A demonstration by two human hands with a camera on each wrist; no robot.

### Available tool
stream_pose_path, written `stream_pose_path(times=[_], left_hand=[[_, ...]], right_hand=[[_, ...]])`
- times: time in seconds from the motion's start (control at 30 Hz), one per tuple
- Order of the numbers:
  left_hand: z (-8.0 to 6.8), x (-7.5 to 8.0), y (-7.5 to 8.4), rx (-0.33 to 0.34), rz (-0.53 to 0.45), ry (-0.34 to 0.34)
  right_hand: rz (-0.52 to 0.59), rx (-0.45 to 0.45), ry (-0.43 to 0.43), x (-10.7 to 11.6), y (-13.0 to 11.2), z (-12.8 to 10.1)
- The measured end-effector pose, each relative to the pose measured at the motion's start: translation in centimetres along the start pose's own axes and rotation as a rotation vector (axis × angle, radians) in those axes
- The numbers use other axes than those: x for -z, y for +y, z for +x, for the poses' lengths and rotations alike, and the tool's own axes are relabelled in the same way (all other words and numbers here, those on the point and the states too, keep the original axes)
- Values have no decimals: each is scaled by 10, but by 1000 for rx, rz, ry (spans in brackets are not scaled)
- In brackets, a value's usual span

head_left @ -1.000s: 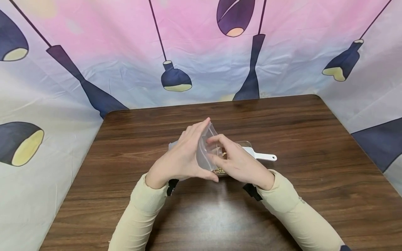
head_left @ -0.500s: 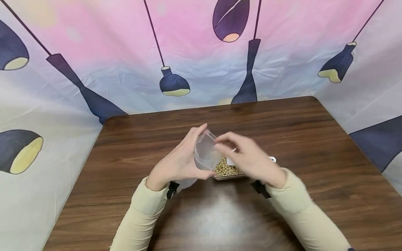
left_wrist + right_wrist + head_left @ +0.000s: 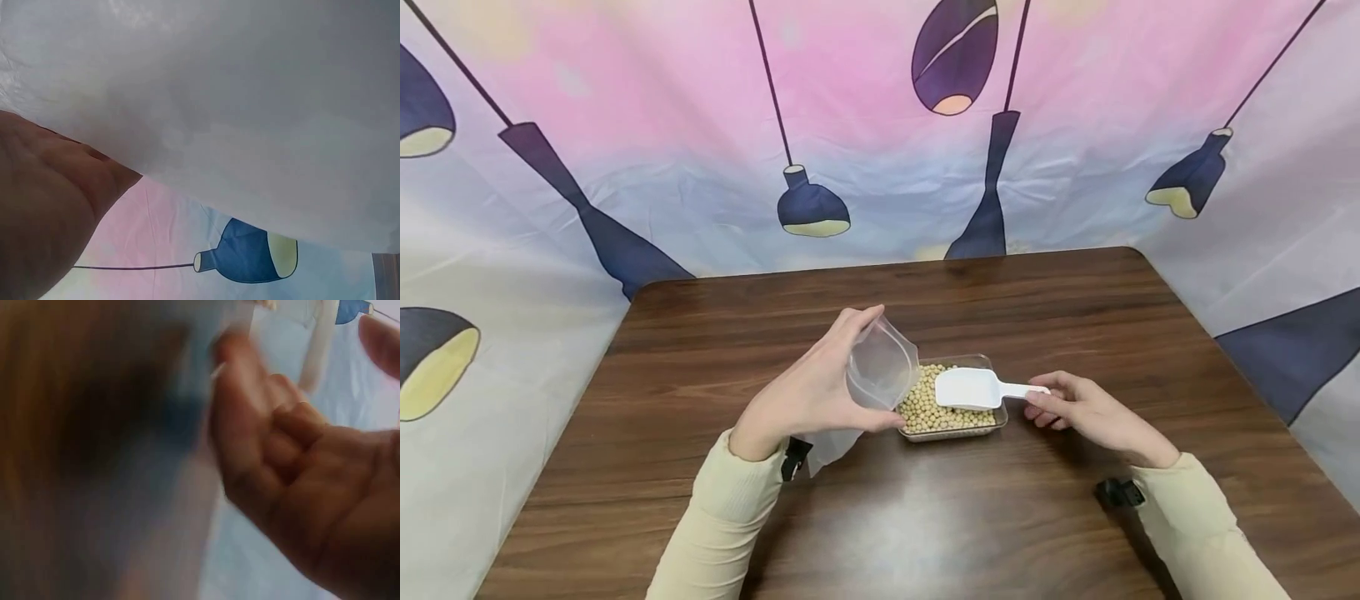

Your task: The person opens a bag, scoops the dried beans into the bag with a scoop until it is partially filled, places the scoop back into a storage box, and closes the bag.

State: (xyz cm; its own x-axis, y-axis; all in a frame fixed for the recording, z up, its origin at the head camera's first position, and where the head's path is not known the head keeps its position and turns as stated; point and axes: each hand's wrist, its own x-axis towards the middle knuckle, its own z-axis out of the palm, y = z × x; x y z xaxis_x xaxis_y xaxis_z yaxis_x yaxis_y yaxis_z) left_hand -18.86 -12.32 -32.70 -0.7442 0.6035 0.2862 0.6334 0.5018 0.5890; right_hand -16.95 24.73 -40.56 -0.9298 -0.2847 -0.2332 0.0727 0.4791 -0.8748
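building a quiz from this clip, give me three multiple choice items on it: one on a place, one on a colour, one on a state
1. Where does the scoop lie?
A. on the beans in the clear tray
B. inside the bag
C. on the bare table

2. What colour is the scoop?
A. blue
B. white
C. black

3. How is the clear plastic bag held?
A. flat on the table
B. by both hands
C. mouth open, gripped by the left hand

Answers: A, its bowl rests over the beans; B, it is plainly white; C, the right hand is at the scoop's handle instead.
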Motion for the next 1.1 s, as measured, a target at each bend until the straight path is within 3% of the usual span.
stream_pose_path(times=[0.07,0.17,0.23,0.37,0.47,0.57,0.8,1.1], left_hand=[[-1,0,1,-14,0,2],[-4,-4,4,-22,-5,-1],[-7,-8,7,-14,-5,-3],[-11,-10,9,3,1,-1],[-7,-7,7,5,6,-1],[-1,-4,2,14,10,-1],[2,-7,-6,36,5,-12],[5,-9,-8,32,-24,2]], right_hand=[[149,4,16,-3,1,2],[215,35,112,-2,-8,-3],[147,95,214,-2,-18,-9],[-89,197,411,-4,-37,-20],[-193,221,476,-8,-44,-19],[-164,208,444,-13,-42,-10],[104,90,308,-27,-23,12],[349,47,276,-26,-2,24]])
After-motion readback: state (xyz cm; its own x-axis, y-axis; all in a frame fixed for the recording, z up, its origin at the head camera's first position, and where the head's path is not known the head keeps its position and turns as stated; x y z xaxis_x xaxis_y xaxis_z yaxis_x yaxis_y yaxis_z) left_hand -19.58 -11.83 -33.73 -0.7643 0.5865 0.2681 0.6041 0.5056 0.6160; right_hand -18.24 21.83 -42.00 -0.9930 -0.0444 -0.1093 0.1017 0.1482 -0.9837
